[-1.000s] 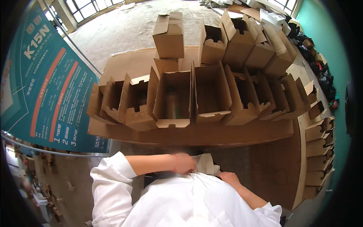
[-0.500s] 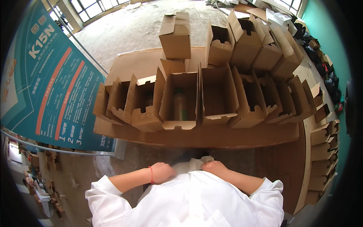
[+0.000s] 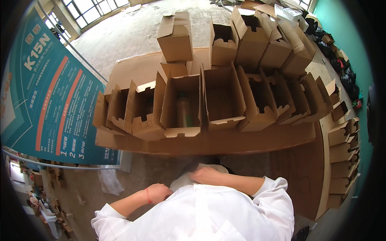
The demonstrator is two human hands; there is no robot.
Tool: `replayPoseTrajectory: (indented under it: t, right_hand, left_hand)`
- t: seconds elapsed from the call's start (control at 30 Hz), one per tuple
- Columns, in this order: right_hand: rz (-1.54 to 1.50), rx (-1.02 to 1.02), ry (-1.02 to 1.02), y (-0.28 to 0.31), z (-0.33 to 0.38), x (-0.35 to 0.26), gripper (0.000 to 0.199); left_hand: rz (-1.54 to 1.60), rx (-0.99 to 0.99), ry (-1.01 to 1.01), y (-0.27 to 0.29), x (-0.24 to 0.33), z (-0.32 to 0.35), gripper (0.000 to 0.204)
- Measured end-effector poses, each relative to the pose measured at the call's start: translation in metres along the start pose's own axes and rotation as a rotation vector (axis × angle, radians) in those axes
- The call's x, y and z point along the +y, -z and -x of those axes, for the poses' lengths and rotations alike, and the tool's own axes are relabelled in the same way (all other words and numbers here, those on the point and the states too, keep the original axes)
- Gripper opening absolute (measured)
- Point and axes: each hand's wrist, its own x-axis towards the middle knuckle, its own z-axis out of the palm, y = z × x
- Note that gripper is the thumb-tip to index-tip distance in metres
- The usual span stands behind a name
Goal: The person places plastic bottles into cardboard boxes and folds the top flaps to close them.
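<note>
Pale rumpled cloth (image 3: 181, 183), right hand (image 3: 206, 175) against it, left hand (image 3: 160, 193) near; cannot tell fingers' grip; cardboard cartons (image 3: 148, 128)

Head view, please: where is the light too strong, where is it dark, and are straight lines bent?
In the head view, the windows glare and the far floor looks washed out; also in the head view, the open boxes are shadowed inside, so the bottle looks dim; same head view, the cardboard surface has a bowed front edge and the picture's rim goes black.
</note>
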Motion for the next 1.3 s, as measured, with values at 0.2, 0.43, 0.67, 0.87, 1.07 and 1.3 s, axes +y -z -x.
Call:
replayPoseTrajectory:
  t: [0.2,0.43,0.67,0.87,1.07,1.3]
  right_hand:
    - [-0.356,-0.049,-0.253,0.045,0.041,0.004,0.015]
    - [0.161,1.053,-0.408,0.132,0.105,0.073,0.015]
    - [0.486,0.756,-0.608,0.147,0.124,0.154,0.034]
    - [0.469,0.763,-0.504,0.136,0.146,0.112,0.036]
    - [0.297,0.871,-0.335,0.121,0.170,0.094,0.026]
    - [0.269,0.760,-0.334,0.099,0.190,0.074,0.029]
  left_hand:
    - [-0.049,-0.049,-0.048,0.039,0.002,-0.030,0.023]
    - [-0.102,0.782,-0.452,0.116,0.102,-0.108,0.025]
    - [-0.216,1.253,-0.655,0.168,0.170,-0.186,0.043]
    - [-0.237,1.294,-0.621,0.165,0.168,-0.214,0.045]
    - [-0.163,1.286,-0.569,0.160,0.169,-0.221,0.025]
    - [-0.155,1.277,-0.499,0.168,0.164,-0.223,0.018]
